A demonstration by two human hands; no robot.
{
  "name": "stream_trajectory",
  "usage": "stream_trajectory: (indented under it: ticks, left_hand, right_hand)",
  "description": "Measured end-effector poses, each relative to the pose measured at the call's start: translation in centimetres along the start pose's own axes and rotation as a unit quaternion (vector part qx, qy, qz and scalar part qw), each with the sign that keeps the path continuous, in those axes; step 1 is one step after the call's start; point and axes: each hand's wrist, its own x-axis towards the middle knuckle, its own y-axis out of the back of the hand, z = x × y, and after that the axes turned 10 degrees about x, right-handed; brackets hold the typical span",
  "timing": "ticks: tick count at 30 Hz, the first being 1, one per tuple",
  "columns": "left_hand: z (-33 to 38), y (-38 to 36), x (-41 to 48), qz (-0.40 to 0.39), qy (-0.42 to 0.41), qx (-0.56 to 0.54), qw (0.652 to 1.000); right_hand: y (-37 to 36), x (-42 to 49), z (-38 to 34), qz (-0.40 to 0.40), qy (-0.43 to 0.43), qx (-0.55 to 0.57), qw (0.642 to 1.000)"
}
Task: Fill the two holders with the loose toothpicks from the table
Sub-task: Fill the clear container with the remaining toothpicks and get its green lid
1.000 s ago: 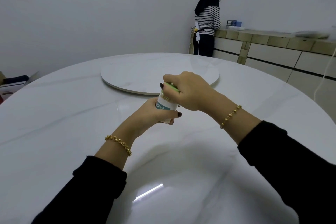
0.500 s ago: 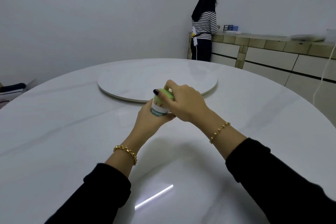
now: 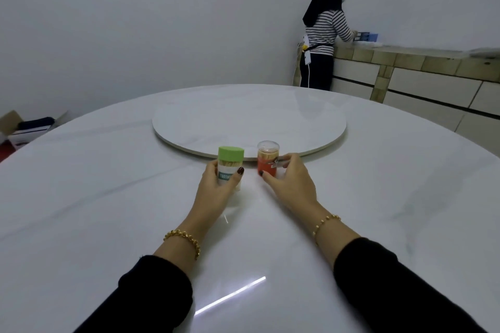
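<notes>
Standing upright on the table (image 3: 108,197), both holders sit just in front of the near rim of the turntable (image 3: 249,121), near each other but not touching.

Surface: round white top, faint grey marble veining, glossy. A bright streak of reflected light (image 3: 230,295) lies on it between the two black sleeves. The turntable is a flat raised disc of the same white stone, centred on the top.

Left hand (image 3: 216,186): fingers curled round the green-lidded holder (image 3: 230,167), thumb laid across its teal label. Pale toothpicks show through the clear band under the lid. Lid is on.

Right hand (image 3: 289,184): thumb on one side and fingers on the other side of the orange holder (image 3: 267,159), pinching its lower body. Clear lid is on; toothpick tips show beneath it.

A gold bracelet sits on each wrist.

Room: plain white walls meeting in a corner at far right. A counter (image 3: 405,62) faced with tan tiles and white panels runs along the right wall. A second person in a striped top (image 3: 323,35) stands at its near end, back to the camera, hands on something blue on the countertop; a white cable hangs at the waist. An open cardboard box (image 3: 16,127) sits on the floor at far left.
</notes>
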Motion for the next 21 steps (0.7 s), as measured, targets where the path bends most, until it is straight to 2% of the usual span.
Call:
stream_trajectory:
  ticks: [11, 17, 21]
  left_hand:
    - [-0.6, -0.2, 1.6, -0.067, -0.033, 0.064, 0.995]
    - [-0.5, -0.4, 1.2, -0.073, -0.041, 0.154, 0.985]
    - [-0.5, -0.3, 0.7, -0.077, -0.022, 0.154, 0.985]
  right_hand:
    - [-1.3, 2.4, 1.5, -0.05, 0.008, 0.039, 0.998]
    - [0.0, 1.0, 1.7, -0.059, 0.03, 0.052, 0.996]
    - [1.1, -0.4, 1.9, -0.079, 0.045, 0.029, 0.995]
